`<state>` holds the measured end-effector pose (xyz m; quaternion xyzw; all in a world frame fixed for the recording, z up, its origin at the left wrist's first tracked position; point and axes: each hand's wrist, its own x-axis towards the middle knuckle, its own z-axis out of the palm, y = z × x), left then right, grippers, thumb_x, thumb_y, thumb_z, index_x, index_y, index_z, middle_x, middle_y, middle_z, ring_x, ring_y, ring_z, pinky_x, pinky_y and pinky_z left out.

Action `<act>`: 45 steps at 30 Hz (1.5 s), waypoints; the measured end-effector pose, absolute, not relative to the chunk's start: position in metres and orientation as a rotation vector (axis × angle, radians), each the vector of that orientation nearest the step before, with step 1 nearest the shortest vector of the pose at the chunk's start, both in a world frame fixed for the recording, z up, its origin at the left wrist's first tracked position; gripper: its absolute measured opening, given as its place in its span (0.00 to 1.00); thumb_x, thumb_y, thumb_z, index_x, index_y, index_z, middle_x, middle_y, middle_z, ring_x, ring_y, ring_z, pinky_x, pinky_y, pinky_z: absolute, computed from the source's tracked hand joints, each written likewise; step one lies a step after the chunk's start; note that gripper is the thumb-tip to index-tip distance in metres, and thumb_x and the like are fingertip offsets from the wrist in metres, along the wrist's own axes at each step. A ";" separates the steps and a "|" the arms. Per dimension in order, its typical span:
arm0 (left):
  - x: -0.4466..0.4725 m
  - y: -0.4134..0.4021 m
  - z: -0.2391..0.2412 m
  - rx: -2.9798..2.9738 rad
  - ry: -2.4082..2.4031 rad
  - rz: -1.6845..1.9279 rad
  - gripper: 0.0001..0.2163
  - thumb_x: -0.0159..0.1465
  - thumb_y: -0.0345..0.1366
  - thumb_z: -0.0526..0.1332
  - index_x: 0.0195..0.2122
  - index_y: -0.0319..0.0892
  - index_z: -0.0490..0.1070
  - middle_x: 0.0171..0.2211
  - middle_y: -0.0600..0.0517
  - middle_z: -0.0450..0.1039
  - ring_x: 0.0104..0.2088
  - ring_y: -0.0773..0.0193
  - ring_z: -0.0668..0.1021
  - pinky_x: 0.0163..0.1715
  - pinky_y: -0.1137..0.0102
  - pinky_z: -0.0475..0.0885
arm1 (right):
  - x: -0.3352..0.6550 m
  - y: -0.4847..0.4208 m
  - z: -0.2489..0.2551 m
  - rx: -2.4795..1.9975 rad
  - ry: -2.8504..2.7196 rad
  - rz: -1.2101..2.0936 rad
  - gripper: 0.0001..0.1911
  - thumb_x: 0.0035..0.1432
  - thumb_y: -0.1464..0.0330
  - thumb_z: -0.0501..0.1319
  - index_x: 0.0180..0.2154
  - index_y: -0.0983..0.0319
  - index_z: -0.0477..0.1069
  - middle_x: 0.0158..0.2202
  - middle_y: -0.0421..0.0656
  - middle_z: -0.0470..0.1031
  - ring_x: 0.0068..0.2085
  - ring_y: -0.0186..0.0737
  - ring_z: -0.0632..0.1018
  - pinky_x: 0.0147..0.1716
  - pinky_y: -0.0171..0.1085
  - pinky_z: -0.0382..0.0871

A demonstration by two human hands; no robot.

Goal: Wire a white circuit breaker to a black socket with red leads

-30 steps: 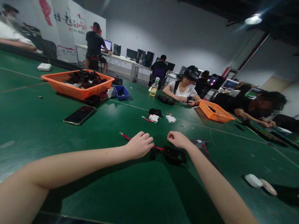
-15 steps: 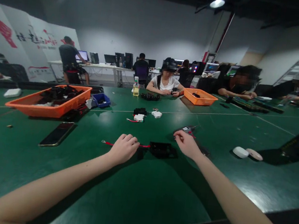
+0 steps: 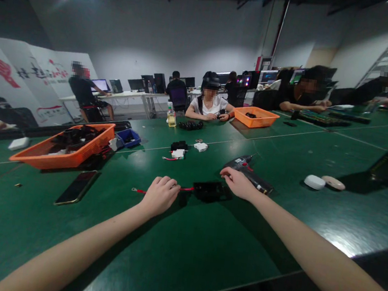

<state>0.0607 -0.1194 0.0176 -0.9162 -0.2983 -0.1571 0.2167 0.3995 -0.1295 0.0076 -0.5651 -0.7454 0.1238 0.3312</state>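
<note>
My left hand (image 3: 160, 196) is closed around a red cable (image 3: 186, 189), whose ring terminal (image 3: 134, 189) sticks out to the left of the fist. At its other end the cable meets a black plastic housing (image 3: 205, 191) lying on the green table. My right hand (image 3: 239, 182) hovers by the housing's upper right corner, thumb and fingertips pinched together; whatever is between them is too small to make out. Just behind that hand a dark cordless screwdriver (image 3: 262, 184) lies on the table, partly covered by it.
A phone (image 3: 77, 188) and an orange basket (image 3: 59, 159) of black parts are at left, beside a blue bin (image 3: 128, 138). White connectors (image 3: 178, 153) lie ahead. A bottle (image 3: 171, 116), another orange basket (image 3: 254, 119) and co-workers are farther back. White case (image 3: 314, 182) at right.
The view has tilted and shifted slightly. My right hand has moved a little left and down toward the housing, uncovering more of the screwdriver. My left hand keeps its grip on the cable.
</note>
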 end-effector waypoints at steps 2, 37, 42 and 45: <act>0.061 -0.119 0.017 -2.540 -0.821 -0.444 0.10 0.70 0.34 0.53 0.46 0.43 0.74 0.42 0.46 0.75 0.44 0.57 0.72 0.41 0.61 0.62 | 0.400 -0.129 0.007 -1.507 -1.930 0.341 0.11 0.64 0.74 0.54 0.46 0.61 0.72 0.42 0.45 0.80 0.43 0.41 0.79 0.44 0.38 0.70; 0.060 -0.119 0.017 -2.545 -0.807 -0.463 0.10 0.69 0.35 0.54 0.46 0.44 0.75 0.43 0.46 0.75 0.44 0.56 0.73 0.40 0.60 0.63 | 0.409 -0.134 0.017 -1.544 -2.262 0.466 0.08 0.56 0.73 0.58 0.36 0.63 0.75 0.33 0.43 0.77 0.31 0.38 0.75 0.31 0.33 0.65; 0.060 -0.118 0.016 -2.544 -0.819 -0.459 0.11 0.70 0.35 0.53 0.45 0.44 0.75 0.42 0.47 0.75 0.44 0.56 0.72 0.40 0.60 0.63 | 0.409 -0.131 0.011 -1.555 -2.234 0.472 0.07 0.57 0.73 0.58 0.37 0.62 0.74 0.32 0.42 0.77 0.31 0.37 0.75 0.31 0.32 0.64; 0.060 -0.118 0.016 -2.548 -0.819 -0.457 0.10 0.70 0.35 0.54 0.46 0.44 0.74 0.43 0.47 0.75 0.44 0.56 0.72 0.40 0.60 0.63 | 0.409 -0.131 0.010 -1.560 -2.215 0.473 0.07 0.58 0.72 0.58 0.37 0.62 0.74 0.32 0.42 0.77 0.31 0.37 0.75 0.31 0.33 0.64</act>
